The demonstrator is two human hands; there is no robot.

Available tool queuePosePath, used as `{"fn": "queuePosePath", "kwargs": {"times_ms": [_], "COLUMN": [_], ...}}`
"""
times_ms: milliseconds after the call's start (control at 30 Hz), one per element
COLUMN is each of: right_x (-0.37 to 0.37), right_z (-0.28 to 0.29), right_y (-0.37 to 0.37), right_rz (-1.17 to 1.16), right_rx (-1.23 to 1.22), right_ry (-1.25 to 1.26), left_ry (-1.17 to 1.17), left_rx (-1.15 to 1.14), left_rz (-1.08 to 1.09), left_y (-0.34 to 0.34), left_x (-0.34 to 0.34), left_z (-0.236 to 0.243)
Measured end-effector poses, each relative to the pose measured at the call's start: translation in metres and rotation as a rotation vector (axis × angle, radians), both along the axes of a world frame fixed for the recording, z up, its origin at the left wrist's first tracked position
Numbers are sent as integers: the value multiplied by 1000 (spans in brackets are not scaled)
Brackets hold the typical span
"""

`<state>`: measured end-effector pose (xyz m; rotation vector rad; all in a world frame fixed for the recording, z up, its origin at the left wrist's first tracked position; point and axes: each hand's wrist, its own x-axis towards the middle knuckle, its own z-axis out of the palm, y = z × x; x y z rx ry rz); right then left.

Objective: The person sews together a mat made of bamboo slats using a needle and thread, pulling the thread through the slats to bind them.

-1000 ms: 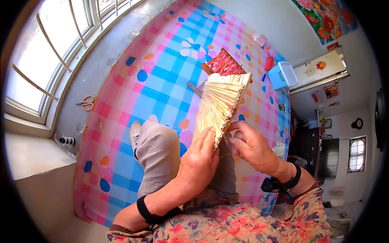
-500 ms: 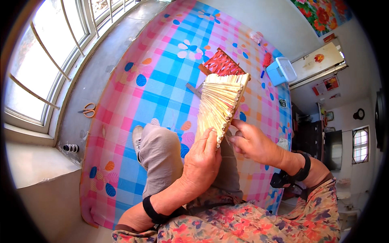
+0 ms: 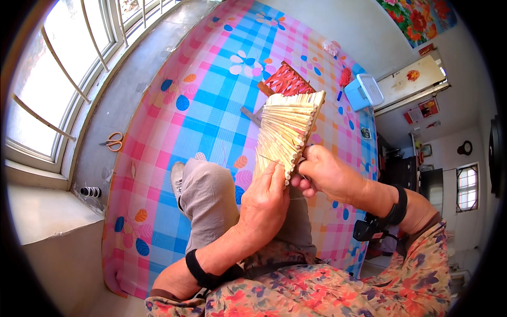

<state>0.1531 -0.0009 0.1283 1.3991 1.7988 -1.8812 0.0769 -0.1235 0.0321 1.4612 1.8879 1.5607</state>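
Note:
A fan-shaped piece of pale straw stalks [image 3: 285,121], lined up along a straight edge with round cut ends, stands in front of me over my lap. My left hand [image 3: 262,203] grips its lower left part, fingertips pressed on the stalks. A thin needle-like sliver [image 3: 268,158] shows on the stalks just above those fingertips. My right hand [image 3: 320,170] is curled against the right edge near the bottom; what its fingers pinch is hidden. Behind the piece are a wooden frame with red woven strips [image 3: 285,80] and a grey bar [image 3: 250,114].
I sit on a checked, flowered sheet [image 3: 200,95]. Orange-handled scissors [image 3: 115,141] and a dark spool [image 3: 90,191] lie on the left windowsill [image 3: 121,100]. A blue lidded box [image 3: 359,96], red bundle [image 3: 346,77] and blue stick [image 3: 339,95] are at the back right.
My right hand has risen along the edge and curled closer against it. The thin sliver now shows on the front of the stalks above my left fingertips.

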Motion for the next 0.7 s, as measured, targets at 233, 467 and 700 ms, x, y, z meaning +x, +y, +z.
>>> {"fn": "queuePosePath", "kwargs": {"times_ms": [233,467,700], "right_x": [-4,52,118], "right_z": [-3,-24,-16], "right_y": [2,45,73], "right_rz": [-107,216,-218], "right_rx": [-161,800,683], "right_ry": [136,267,437], "left_ry": [26,-66,65], "left_rx": [15,-57,-176], "left_rz": [31,9,-158], "left_y": [-2,-1,-6], "left_x": [-4,-17,-35], "left_z": [6,11,83]}}
